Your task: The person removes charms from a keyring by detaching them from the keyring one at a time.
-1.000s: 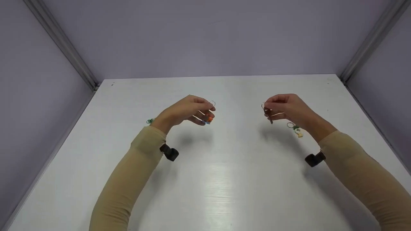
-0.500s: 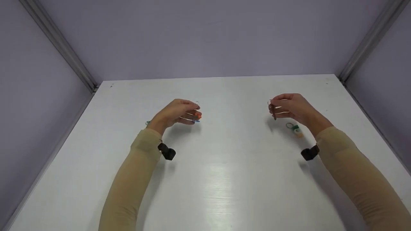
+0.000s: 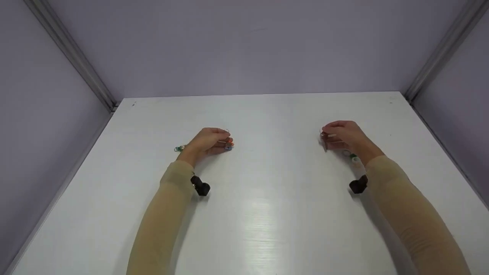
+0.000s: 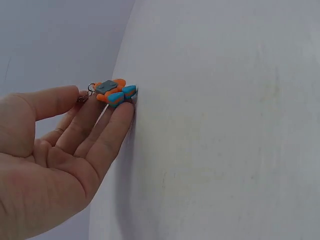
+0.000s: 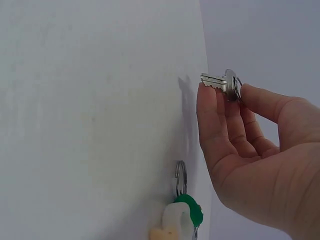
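My left hand (image 3: 212, 140) is low over the white table (image 3: 259, 221), with thumb and fingers pinching the small ring of an orange and blue charm (image 3: 228, 145). The left wrist view shows that charm (image 4: 114, 93) at the fingertips of the left hand (image 4: 95, 99), right at the table surface. My right hand (image 3: 339, 136) pinches a silver key (image 3: 325, 142). In the right wrist view the key (image 5: 218, 82) and its ring stick out between the thumb and fingers of the right hand (image 5: 222, 92), blade pointing at the table.
A green and white keychain (image 5: 179, 216) with a metal ring lies on the table below my right wrist, also visible in the head view as the green and white keychain (image 3: 353, 157). A small green ring item (image 3: 178, 148) lies left of my left wrist. Grey walls enclose three sides.
Both hands have come down toward the table while keeping their grips. The left hand has also drifted left, and the charm is now at the surface.
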